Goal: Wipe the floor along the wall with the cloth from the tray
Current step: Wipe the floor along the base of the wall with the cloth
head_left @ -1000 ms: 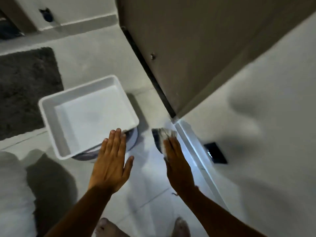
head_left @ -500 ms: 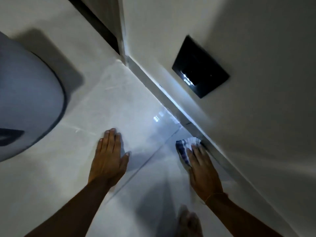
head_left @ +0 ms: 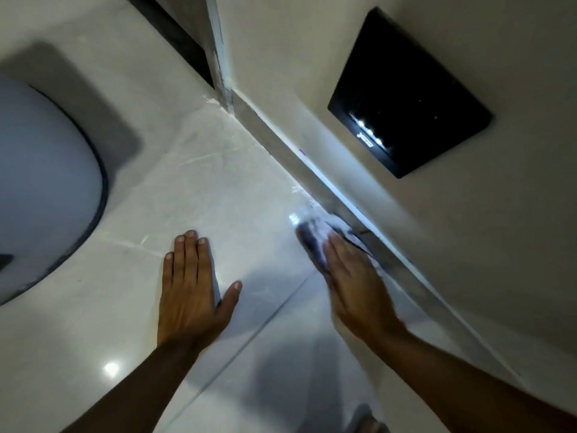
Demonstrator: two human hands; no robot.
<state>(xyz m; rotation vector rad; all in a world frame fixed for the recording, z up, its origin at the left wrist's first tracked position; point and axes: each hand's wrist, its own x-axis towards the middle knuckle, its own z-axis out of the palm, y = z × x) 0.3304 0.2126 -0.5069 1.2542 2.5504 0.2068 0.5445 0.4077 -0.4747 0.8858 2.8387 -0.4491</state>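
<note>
A blue-and-white cloth (head_left: 315,237) lies bunched on the pale tiled floor (head_left: 237,195), right beside the skirting strip (head_left: 327,179) at the foot of the wall (head_left: 296,73). My right hand (head_left: 352,279) presses flat on the cloth, fingers pointing along the wall; hand and cloth are blurred by motion. My left hand (head_left: 190,285) rests flat on the floor to the left, fingers spread, holding nothing. The tray is out of view.
A rounded white object with a dark rim (head_left: 43,189) fills the left edge, casting a shadow on the floor. A black rectangular plate (head_left: 409,92) is set in the wall above the skirting. A dark door gap (head_left: 178,35) lies at the top. A foot (head_left: 365,420) shows at the bottom.
The view has dropped from the tray to the floor by the wall. My right hand has slid the cloth along the skirting. My left hand has come to rest flat on the tiles.
</note>
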